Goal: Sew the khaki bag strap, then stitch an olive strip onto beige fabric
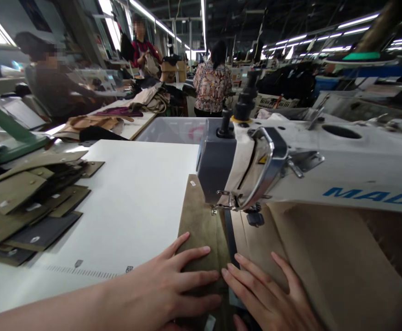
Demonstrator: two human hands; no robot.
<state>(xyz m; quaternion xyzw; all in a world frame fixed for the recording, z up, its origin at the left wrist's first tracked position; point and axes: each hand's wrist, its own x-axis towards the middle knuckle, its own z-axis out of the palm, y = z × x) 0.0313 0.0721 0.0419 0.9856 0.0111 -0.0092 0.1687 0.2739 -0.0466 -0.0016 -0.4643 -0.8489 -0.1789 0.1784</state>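
Note:
An olive strip of fabric [201, 220] runs under the needle area of a white and dark grey sewing machine [217, 161]. Across it lies my left hand [173, 285], palm down with fingers spread. My right hand [269, 294] rests flat beside it, fingertips close to the left ones, over the seam edge and a wide tan-brown cloth [311, 257]. Both hands press on fabric and grip nothing. A small white sticker [193, 183] marks the strip's far end. The presser foot [214, 211] appears just ahead of my fingers.
A pile of olive and dark flaps with buttons [21, 197] lies left on the white table [135, 184], which has a printed ruler [80, 270]. Behind stands a translucent plastic bin [169, 128]. Several people work farther back, one with a patterned shirt [213, 87].

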